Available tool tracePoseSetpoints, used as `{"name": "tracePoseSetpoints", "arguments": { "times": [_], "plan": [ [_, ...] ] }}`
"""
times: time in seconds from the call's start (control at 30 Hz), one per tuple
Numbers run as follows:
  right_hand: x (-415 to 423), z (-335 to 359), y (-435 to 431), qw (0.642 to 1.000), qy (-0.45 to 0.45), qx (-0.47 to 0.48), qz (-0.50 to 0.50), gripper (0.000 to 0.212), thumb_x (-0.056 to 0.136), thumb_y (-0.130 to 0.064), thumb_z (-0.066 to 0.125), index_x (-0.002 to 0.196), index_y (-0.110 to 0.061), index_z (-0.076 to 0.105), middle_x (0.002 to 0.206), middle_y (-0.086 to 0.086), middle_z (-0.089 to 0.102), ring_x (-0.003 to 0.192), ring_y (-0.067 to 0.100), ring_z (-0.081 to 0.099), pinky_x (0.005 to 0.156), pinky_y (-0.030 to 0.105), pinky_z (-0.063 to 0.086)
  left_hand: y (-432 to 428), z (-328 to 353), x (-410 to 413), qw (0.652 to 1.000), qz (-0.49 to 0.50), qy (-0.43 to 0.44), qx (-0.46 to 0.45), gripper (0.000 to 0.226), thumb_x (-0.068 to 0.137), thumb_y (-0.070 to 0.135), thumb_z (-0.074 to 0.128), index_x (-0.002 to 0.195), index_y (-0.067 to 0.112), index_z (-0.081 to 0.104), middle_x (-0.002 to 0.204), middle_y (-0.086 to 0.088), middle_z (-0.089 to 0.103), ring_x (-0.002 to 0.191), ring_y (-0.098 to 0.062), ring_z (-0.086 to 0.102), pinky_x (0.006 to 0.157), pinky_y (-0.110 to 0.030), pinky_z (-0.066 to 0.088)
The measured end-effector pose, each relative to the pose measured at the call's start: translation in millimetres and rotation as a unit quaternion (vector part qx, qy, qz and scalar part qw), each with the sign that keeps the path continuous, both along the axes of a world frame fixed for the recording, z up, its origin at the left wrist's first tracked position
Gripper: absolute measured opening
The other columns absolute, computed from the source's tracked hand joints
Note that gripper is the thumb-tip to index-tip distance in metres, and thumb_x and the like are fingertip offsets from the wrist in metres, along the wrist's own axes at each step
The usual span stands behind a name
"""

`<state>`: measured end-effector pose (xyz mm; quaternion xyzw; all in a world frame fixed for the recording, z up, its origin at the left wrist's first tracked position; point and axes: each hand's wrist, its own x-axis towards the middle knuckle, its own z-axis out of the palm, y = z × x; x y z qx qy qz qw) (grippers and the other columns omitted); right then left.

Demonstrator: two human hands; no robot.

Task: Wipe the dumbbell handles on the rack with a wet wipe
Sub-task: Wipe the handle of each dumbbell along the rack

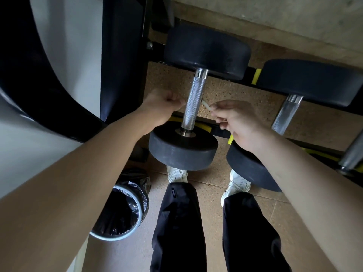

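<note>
1. Two hands wait by the first dumbbell handle (193, 103), one on each side. The handle lies on the rack (221, 131).
2. My right hand (237, 122) pinches the wet wipe (207, 106) in curled fingers, just beside that handle.
3. My left hand (164, 104) is curled like a fist. I cannot tell if it holds anything.
4. I think I am starting to wipe this handle. Next I need to wrap the wipe round the bumpy metal and rub along it.
5. I count three handles: this one, a second handle (286, 114) and a third handle (352, 154). I count one wipe and one bin (119, 209).
</note>
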<state>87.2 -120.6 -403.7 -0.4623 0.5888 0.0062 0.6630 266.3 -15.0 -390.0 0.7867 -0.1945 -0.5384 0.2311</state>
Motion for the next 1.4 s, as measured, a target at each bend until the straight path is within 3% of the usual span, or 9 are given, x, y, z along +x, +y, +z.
{"name": "tracePoseSetpoints", "arguments": {
  "times": [0.17, 0.3, 0.43, 0.6, 0.8, 1.03, 1.17, 1.27, 1.4],
  "plan": [
    [15.5, -9.5, 9.8, 0.999, 0.012, -0.01, 0.033, 0.012, 0.088, -0.01, 0.076, 0.08, -0.019, 0.074, 0.074, -0.003, 0.072, 0.062, 0.007, 0.059, 0.051, 0.018, 0.044, 17.5, 12.2, 15.6, 0.984, -0.176, -0.005, 0.003, 0.006, 0.097, 0.033, 0.067, 0.097, 0.029, 0.072, 0.115, 0.005, 0.073, 0.111, -0.011, 0.065, 0.102, -0.033, 0.048],
    [15.6, -10.5, 8.7, 0.99, 0.016, -0.054, 0.132, 0.017, 0.086, -0.007, 0.076, 0.078, -0.021, 0.072, 0.076, -0.009, 0.069, 0.064, -0.002, 0.061, 0.058, 0.012, 0.045, 19.6, 11.6, 16.1, 0.97, -0.241, -0.024, 0.014, 0.005, 0.097, 0.029, 0.068, 0.093, 0.03, 0.071, 0.093, 0.017, 0.065, 0.089, 0.002, 0.06, 0.076, -0.014, 0.042],
    [-8.2, 4.0, 9.9, 0.929, 0.061, -0.056, 0.36, 0.019, 0.085, -0.003, 0.074, 0.087, -0.022, 0.078, 0.085, -0.016, 0.071, 0.083, -0.002, 0.062, 0.069, 0.008, 0.044, 14.9, -2.6, 4.4, 0.954, -0.285, -0.079, 0.047, 0.02, 0.1, 0.019, 0.064, 0.087, 0.033, 0.067, 0.09, 0.014, 0.06, 0.094, -0.013, 0.06, 0.074, -0.023, 0.042],
    [-5.7, -6.3, 23.7, 0.945, 0.04, -0.093, 0.311, 0.016, 0.085, -0.01, 0.078, 0.083, -0.026, 0.079, 0.079, -0.016, 0.073, 0.076, -0.003, 0.065, 0.068, 0.009, 0.045, 21.4, 7.8, 11.5, 0.931, -0.361, -0.048, 0.034, 0.012, 0.098, 0.021, 0.064, 0.094, 0.022, 0.075, 0.094, 0.008, 0.069, 0.092, -0.014, 0.062, 0.078, -0.03, 0.048],
    [11.0, -14.7, 24.8, 0.944, 0.067, -0.07, 0.316, 0.022, 0.083, -0.006, 0.075, 0.076, -0.026, 0.077, 0.082, -0.007, 0.074, 0.087, 0.014, 0.068, 0.075, 0.023, 0.048, 33.9, 14.4, 8.6, 0.956, -0.294, -0.018, 0.007, 0.01, 0.098, 0.025, 0.067, 0.094, 0.025, 0.075, 0.09, 0.014, 0.069, 0.086, -0.003, 0.062, 0.08, -0.027, 0.048],
    [-16.7, 14.2, 8.6, 0.926, 0.011, -0.093, 0.366, 0.02, 0.087, -0.007, 0.073, 0.092, -0.024, 0.081, 0.089, -0.017, 0.075, 0.084, -0.005, 0.065, 0.07, 0.002, 0.043, 31.4, -4.6, -0.7, 0.959, -0.27, -0.069, 0.045, 0.011, 0.099, 0.028, 0.065, 0.092, 0.033, 0.072, 0.106, 0.002, 0.072, 0.104, -0.02, 0.065, 0.091, -0.036, 0.053],
    [-12.0, 6.8, 18.5, 0.94, 0.016, -0.167, 0.297, 0.025, 0.087, 0.0, 0.069, 0.1, -0.018, 0.08, 0.094, -0.008, 0.077, 0.075, -0.007, 0.065, 0.071, 0.005, 0.047, 30.0, 22.3, 6.0, 0.97, -0.231, 0.064, -0.029, 0.014, 0.1, 0.027, 0.064, 0.092, 0.032, 0.074, 0.092, 0.022, 0.072, 0.091, 0.013, 0.063, 0.078, -0.013, 0.044],
    [-1.8, 22.4, 23.0, 0.951, -0.092, -0.156, 0.251, 0.028, 0.083, 0.004, 0.074, 0.103, -0.016, 0.076, 0.089, -0.004, 0.075, 0.071, 0.0, 0.065, 0.066, 0.023, 0.055, 27.0, 38.6, 9.3, 0.978, -0.143, 0.117, -0.1, 0.011, 0.098, 0.025, 0.064, 0.093, 0.029, 0.072, 0.086, 0.027, 0.073, 0.09, 0.014, 0.064, 0.078, -0.002, 0.042],
    [11.4, 35.2, 25.9, 0.943, -0.124, -0.107, 0.29, 0.024, 0.085, -0.007, 0.079, 0.106, -0.018, 0.073, 0.083, -0.009, 0.073, 0.067, -0.008, 0.061, 0.061, 0.009, 0.045, 16.9, 50.1, 12.2, 0.979, -0.067, 0.136, -0.133, 0.009, 0.099, 0.021, 0.063, 0.099, 0.022, 0.072, 0.081, 0.021, 0.071, 0.081, 0.005, 0.062, 0.074, -0.017, 0.046]
  ]
}}
